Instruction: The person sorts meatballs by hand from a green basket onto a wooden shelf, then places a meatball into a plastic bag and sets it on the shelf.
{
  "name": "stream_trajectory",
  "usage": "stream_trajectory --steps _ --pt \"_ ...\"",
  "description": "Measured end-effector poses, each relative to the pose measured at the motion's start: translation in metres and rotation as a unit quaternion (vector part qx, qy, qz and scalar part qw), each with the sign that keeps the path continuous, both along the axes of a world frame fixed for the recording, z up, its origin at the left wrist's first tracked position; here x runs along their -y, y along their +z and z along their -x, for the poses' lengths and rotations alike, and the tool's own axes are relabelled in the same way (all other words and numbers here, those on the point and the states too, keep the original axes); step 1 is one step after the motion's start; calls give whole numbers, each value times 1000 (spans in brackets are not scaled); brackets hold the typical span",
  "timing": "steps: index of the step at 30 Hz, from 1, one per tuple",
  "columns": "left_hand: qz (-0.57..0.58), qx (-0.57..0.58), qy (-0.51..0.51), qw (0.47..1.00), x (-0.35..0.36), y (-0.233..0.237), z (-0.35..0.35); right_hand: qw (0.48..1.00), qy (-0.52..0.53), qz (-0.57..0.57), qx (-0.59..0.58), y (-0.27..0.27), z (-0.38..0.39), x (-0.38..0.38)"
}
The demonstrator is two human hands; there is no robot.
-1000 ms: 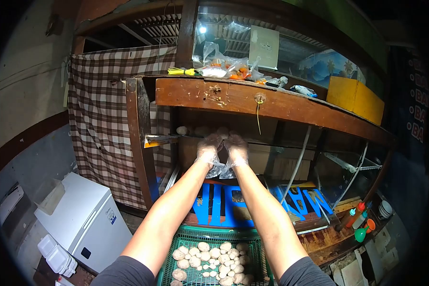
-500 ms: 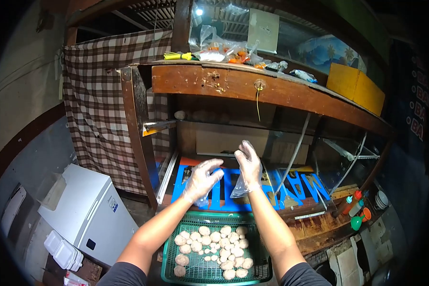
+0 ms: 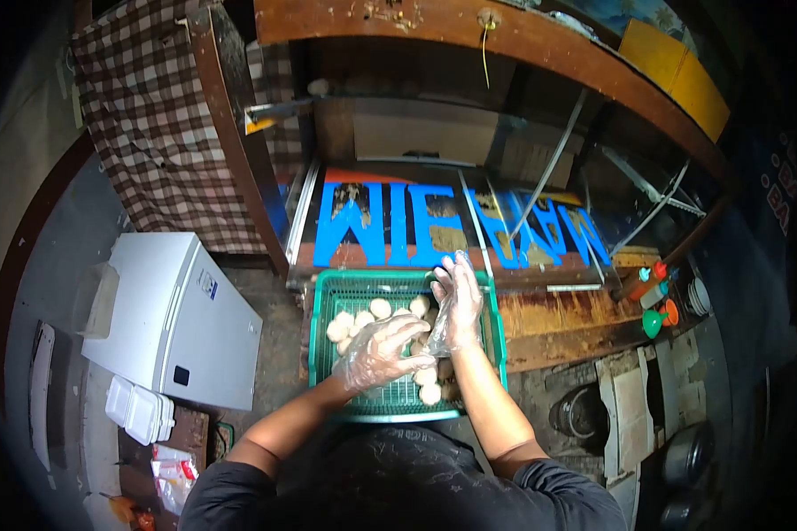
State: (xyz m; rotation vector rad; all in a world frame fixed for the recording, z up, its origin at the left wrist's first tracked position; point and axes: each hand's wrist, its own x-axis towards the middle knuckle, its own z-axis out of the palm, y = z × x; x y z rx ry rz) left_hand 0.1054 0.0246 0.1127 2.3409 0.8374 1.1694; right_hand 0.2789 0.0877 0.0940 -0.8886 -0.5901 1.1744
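Note:
Both hands wear clear plastic gloves and are over a green mesh basket (image 3: 317,363) holding several pale round balls (image 3: 380,308). My left hand (image 3: 383,352) lies palm down over the middle of the basket, fingers extended toward the right. Beside it my right hand (image 3: 458,305) points upward with its fingers stretched, its palm turned toward my left hand. The two hands are close together; whether they touch is unclear. No object shows in either hand, and the balls beneath them are partly hidden.
Behind the basket is a wood-framed glass case with blue letters (image 3: 354,232). A white fridge (image 3: 164,310) stands at left, with white foam boxes (image 3: 139,410) below it. Bottles (image 3: 642,283) and an orange funnel (image 3: 670,312) are at right, near a dark pot (image 3: 583,411).
The view has tilted downward. Both hands have come down from in front of the case to over the basket, covering some balls.

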Motion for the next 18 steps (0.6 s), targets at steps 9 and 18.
stream_trajectory --steps 9,18 --pt "-38 -152 -44 987 8 -31 -14 999 -21 45 -6 -10 4 29" --pt "-25 -47 -141 989 14 -44 -22 994 77 -65 50 12 11 47"
